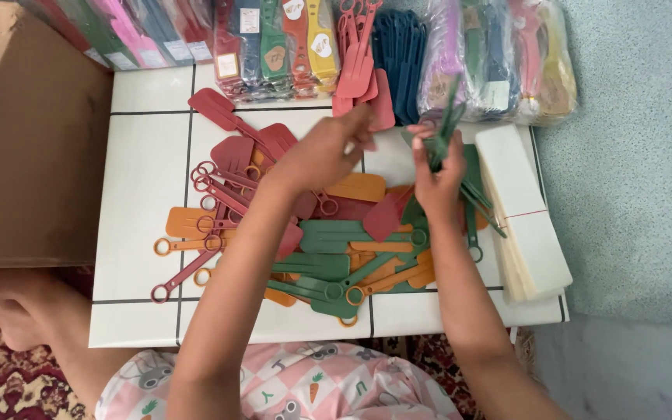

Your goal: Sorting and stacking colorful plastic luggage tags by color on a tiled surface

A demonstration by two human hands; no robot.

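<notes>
White tiles with dark grout lines are covering the low bench (149,155), and a grey-blue carpet (631,194) is showing beyond its right edge.

At the middle of the view, the person's right hand (435,175) is closing its fingers around a small bundle of green spatulas (446,128), pinching them near their lower end. The bundle is standing nearly upright and leaning a little to the right, so its long axis is running away from the person, toward the back of the bench. The left hand (322,152) is hovering just to the left of that bundle, its fingers bent and drawn together at the tips; whether it is pinching anything cannot be told. Of the two, the right hand is the one on the bundle, and the left is reaching across toward it from the left.

Below both hands a loose heap of flat spatulas (328,249) is lying in red, orange and green, ring ends pointing every way. To the right a stack of cream cards (526,225) is resting near the bench edge. Along the back, bagged packs of spatulas (499,62) are lining up, and a brown cardboard box (25,148) is sitting at the left.
</notes>
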